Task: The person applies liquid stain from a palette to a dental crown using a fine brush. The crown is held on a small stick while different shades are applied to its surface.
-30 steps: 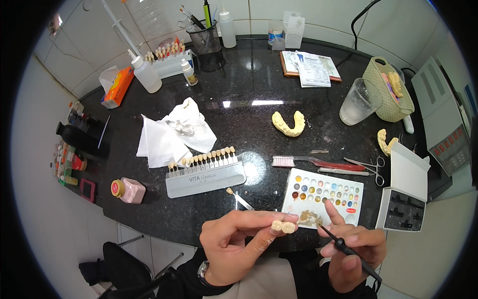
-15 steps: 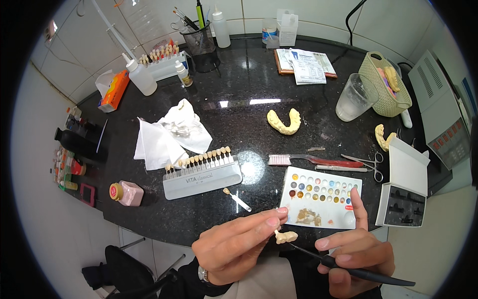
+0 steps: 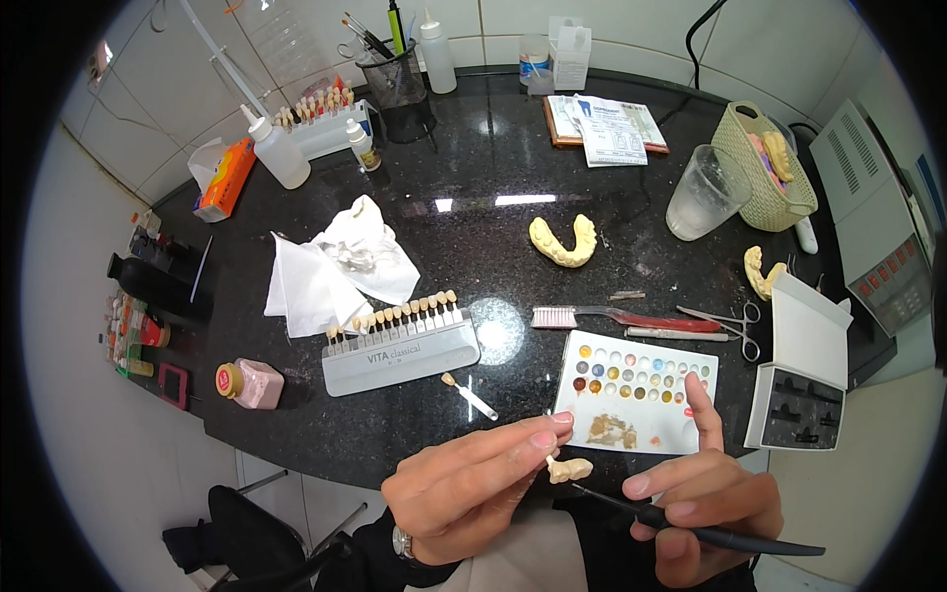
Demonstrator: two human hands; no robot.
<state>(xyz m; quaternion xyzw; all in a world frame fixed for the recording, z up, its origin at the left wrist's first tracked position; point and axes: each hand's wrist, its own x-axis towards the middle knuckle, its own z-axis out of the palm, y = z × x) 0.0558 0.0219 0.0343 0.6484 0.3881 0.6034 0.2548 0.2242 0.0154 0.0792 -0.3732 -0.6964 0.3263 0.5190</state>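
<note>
- Evidently small, the crowns [image 3: 570,471] sit at the fingertips of the left hand [image 3: 469,481], above the counter's [image 3: 473,247] near edge, just off the near left corner of the palette [image 3: 646,422].
- The left hand pinches them; a thin pale stem seems to show at the grip, but its hidden part cannot be told.
- The right hand [image 3: 705,503] grasps the brush [image 3: 750,542] by its dark handle, index finger raised over the palette's right part. The brush tip is right by the crowns; whether it touches cannot be told.
- The crowns look very light, stiff and brittle: a drop on the hard counter could chip them. Their glossy faces may be slippery, above all if wet.
- The best hold is probably a gentle pinch at the stem or one end, leaving the outer faces untouched.
- The brush looks light, its tip delicate; the thick handle suits a loose grip.
</note>
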